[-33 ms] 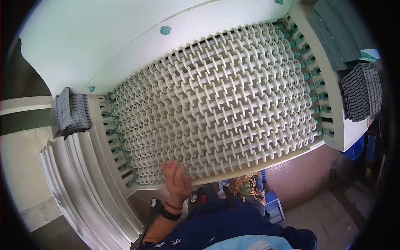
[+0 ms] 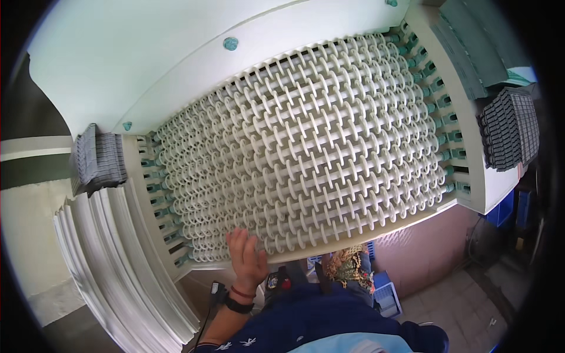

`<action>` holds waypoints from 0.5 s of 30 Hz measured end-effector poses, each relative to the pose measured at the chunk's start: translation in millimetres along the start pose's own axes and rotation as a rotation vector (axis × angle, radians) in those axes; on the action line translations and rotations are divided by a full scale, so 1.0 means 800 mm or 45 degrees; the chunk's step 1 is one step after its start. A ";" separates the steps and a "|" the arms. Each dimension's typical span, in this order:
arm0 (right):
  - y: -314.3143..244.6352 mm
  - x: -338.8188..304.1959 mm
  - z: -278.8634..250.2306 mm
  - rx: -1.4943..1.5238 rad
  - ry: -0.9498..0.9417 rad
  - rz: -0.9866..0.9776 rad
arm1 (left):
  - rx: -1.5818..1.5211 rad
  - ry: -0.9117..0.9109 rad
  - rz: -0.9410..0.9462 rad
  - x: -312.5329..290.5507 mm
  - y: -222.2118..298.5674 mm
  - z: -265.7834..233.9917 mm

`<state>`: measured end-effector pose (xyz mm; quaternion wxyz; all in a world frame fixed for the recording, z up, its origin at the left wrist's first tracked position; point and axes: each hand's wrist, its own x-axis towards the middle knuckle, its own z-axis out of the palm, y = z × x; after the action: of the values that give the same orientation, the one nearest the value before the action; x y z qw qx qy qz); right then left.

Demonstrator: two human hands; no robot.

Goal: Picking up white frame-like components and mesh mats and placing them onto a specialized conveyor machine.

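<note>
The left hand (image 2: 246, 262) is held with fingers loosely extended, nothing visibly gripped, at the near edge of the pale roller bed (image 2: 306, 153), left of centre; the right hand's grip cannot be told. The bed is flanked by a left grey stack (image 2: 101, 159) and a right grey stack (image 2: 509, 129).

Left trays (image 2: 103, 159) and right trays (image 2: 511, 128) flanked disc rollers (image 2: 299, 142). The left hand (image 2: 246, 260) was at the rollers' near edge.
</note>
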<state>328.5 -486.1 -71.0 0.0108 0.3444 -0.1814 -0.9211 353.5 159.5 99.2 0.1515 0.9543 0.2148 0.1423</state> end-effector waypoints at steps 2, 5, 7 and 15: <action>0.003 -0.003 -0.032 -0.157 -0.191 0.062 | 0.001 0.056 0.023 0.005 0.002 0.004; -0.099 -0.107 -0.071 -0.329 -0.163 -0.006 | 0.000 0.161 0.070 -0.007 0.001 0.003; -0.208 -0.221 -0.081 -0.411 0.118 -0.268 | -0.033 0.294 0.131 -0.011 0.002 0.011; -0.447 -0.384 0.122 -0.527 0.761 -2.252 | 0.075 0.796 0.151 -0.104 0.030 -0.088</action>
<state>537.9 -75.2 68.7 -0.5827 0.5688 0.3213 -0.4835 266.4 117.2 154.9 0.0417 0.8791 0.1991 0.4311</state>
